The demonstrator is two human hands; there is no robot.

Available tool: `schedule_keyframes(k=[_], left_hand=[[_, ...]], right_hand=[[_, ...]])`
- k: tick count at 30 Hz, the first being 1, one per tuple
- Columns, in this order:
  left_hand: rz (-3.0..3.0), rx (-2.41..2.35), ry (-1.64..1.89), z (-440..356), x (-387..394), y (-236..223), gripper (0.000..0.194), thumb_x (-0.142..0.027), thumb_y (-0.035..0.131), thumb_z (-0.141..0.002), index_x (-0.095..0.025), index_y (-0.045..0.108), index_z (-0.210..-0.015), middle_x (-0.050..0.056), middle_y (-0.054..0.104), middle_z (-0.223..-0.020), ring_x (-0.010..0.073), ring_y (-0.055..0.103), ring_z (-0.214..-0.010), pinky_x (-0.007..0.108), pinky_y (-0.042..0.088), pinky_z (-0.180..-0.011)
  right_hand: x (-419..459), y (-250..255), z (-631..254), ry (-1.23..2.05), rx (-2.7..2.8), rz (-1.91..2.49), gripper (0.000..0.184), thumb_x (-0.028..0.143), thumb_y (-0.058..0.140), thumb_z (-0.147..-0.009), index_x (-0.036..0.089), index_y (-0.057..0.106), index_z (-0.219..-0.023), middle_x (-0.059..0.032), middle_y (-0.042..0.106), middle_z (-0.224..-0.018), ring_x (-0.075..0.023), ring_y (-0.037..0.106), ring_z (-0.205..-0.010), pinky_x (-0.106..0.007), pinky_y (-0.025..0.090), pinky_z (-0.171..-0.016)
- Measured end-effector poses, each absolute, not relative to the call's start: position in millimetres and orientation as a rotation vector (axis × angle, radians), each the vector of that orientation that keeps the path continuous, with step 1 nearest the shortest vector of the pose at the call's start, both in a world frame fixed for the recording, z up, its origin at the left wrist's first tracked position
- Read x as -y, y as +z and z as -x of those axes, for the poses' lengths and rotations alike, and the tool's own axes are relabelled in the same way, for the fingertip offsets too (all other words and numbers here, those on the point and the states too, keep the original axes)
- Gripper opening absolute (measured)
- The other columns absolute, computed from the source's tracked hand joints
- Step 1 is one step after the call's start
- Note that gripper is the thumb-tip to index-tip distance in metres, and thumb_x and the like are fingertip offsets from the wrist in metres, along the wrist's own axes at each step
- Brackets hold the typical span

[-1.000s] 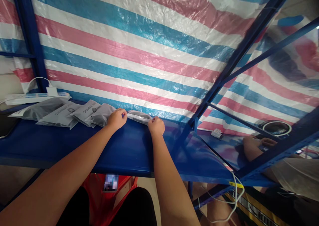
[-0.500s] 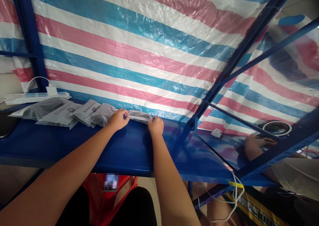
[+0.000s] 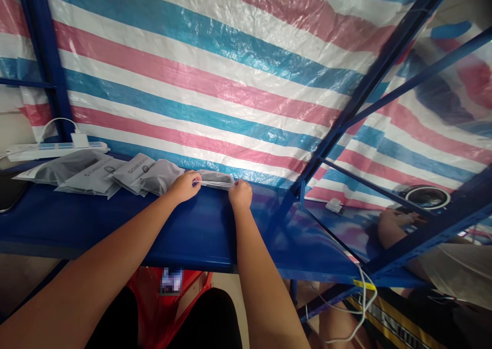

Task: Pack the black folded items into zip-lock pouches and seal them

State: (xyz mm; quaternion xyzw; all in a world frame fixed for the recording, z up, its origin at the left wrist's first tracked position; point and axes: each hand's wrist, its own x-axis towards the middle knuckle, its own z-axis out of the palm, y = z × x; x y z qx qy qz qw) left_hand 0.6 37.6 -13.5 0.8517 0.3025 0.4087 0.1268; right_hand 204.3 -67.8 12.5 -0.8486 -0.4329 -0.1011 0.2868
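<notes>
A frosted grey plastic bag (image 3: 217,179) lies at the back of the blue shelf, its near edge stretched between my two hands. My left hand (image 3: 185,186) pinches the left end of that edge, and my right hand (image 3: 241,193) pinches the right end with curled fingers. Whatever is inside the bag cannot be made out. Just left of my left hand sits a filled frosted bag (image 3: 160,176). Beyond it, more such bags with printed lettering overlap in a row, among them a flat printed bag (image 3: 92,176).
A white power strip (image 3: 57,151) with a plugged-in charger stands at the back left. Blue metal posts (image 3: 338,128) divide the shelf on the right. A co-worker's hand (image 3: 400,220) rests beyond them, near a round black object (image 3: 426,198). White cables (image 3: 363,308) hang at the front edge.
The bag's near edge is drawn a little straighter between my fingers. Both hands stay in almost the same place. The co-worker's fingers have shifted slightly.
</notes>
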Motion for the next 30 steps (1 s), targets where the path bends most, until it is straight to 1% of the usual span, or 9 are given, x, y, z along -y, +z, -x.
schedule_keyframes(k=[4, 8, 12, 17, 20, 23, 26, 28, 30], left_hand=[[-2.484, -0.903, 1.183, -1.3, -38.1, -14.1, 0.01, -0.024, 0.057, -0.087, -0.022, 0.066, -0.088, 0.004, 0.065, -0.096, 0.0195, 0.062, -0.086, 0.031, 0.05, -0.078], [-2.493, -0.911, 1.165, -1.4, -38.7, -15.4, 0.01, -0.021, 0.057, -0.085, -0.023, 0.066, -0.088, 0.004, 0.066, -0.098, 0.0193, 0.063, -0.086, 0.031, 0.05, -0.079], [-2.505, -0.913, 1.129, -1.2, -40.5, -18.2, 0.01, -0.019, 0.057, -0.084, -0.023, 0.065, -0.088, 0.004, 0.067, -0.1, 0.0202, 0.064, -0.092, 0.031, 0.05, -0.082], [-2.511, -0.962, 1.103, -1.0, -41.0, -19.3, 0.01, -0.02, 0.056, -0.085, -0.024, 0.064, -0.089, 0.004, 0.067, -0.1, 0.021, 0.064, -0.092, 0.033, 0.05, -0.08], [-2.517, -0.979, 1.105, -1.1, -40.7, -19.1, 0.011, -0.018, 0.055, -0.084, -0.023, 0.064, -0.088, 0.004, 0.066, -0.099, 0.0214, 0.064, -0.092, 0.033, 0.05, -0.08], [-2.517, -0.963, 1.093, -1.7, -41.6, -20.0, 0.012, -0.018, 0.055, -0.085, -0.024, 0.065, -0.09, 0.004, 0.066, -0.099, 0.0219, 0.064, -0.095, 0.034, 0.051, -0.085], [-2.526, -0.975, 1.103, -2.3, -43.0, -21.3, 0.017, -0.017, 0.057, -0.086, -0.024, 0.067, -0.098, 0.006, 0.066, -0.109, 0.0244, 0.062, -0.108, 0.036, 0.05, -0.095], [-2.522, -1.025, 1.141, -2.4, -43.7, -21.8, 0.023, -0.017, 0.058, -0.086, -0.024, 0.067, -0.105, 0.008, 0.065, -0.117, 0.0262, 0.058, -0.118, 0.038, 0.048, -0.102], [-2.512, -1.08, 1.169, -2.1, -43.7, -21.6, 0.024, -0.018, 0.059, -0.086, -0.025, 0.066, -0.108, 0.008, 0.063, -0.12, 0.0273, 0.055, -0.122, 0.04, 0.046, -0.106]], right_hand=[[68.9, 10.6, -200.3, -0.32, 1.24, 2.28, 0.027, 0.017, 0.055, -0.09, 0.016, 0.07, -0.112, -0.015, 0.066, -0.115, -0.0284, 0.054, -0.116, -0.034, 0.043, -0.095], [67.9, 8.2, -193.8, -0.382, 1.398, 2.255, 0.028, 0.024, 0.063, -0.088, 0.021, 0.072, -0.114, -0.014, 0.06, -0.127, -0.03, 0.049, -0.122, -0.04, 0.039, -0.103], [65.6, 6.8, -191.2, -0.355, 1.464, 2.276, 0.025, 0.024, 0.058, -0.092, 0.022, 0.072, -0.112, -0.0128, 0.06, -0.126, -0.0292, 0.049, -0.121, -0.038, 0.041, -0.099], [65.2, 6.9, -193.0, -0.322, 1.492, 2.314, 0.027, 0.02, 0.051, -0.096, 0.022, 0.071, -0.114, -0.012, 0.064, -0.121, -0.0271, 0.051, -0.117, -0.035, 0.041, -0.094], [66.9, 7.7, -189.3, -0.378, 1.513, 2.305, 0.027, 0.021, 0.051, -0.095, 0.022, 0.071, -0.114, -0.0111, 0.066, -0.119, -0.0287, 0.051, -0.116, -0.038, 0.04, -0.095], [68.2, 9.2, -181.0, -0.463, 1.624, 2.265, 0.025, 0.028, 0.056, -0.094, 0.023, 0.072, -0.112, -0.0113, 0.068, -0.117, -0.0316, 0.049, -0.117, -0.044, 0.036, -0.1], [67.2, 10.9, -174.4, -0.523, 1.694, 2.258, 0.023, 0.027, 0.054, -0.096, 0.022, 0.073, -0.108, -0.0132, 0.069, -0.115, -0.033, 0.047, -0.12, -0.047, 0.032, -0.104], [65.2, 11.1, -174.1, -0.513, 1.68, 2.28, 0.026, 0.024, 0.049, -0.098, 0.02, 0.073, -0.106, -0.0143, 0.068, -0.116, -0.0318, 0.049, -0.12, -0.045, 0.034, -0.103], [63.1, 10.2, -177.2, -0.418, 1.649, 2.297, 0.028, 0.021, 0.044, -0.1, 0.02, 0.071, -0.109, -0.0134, 0.067, -0.118, -0.0276, 0.055, -0.115, -0.038, 0.039, -0.097]])
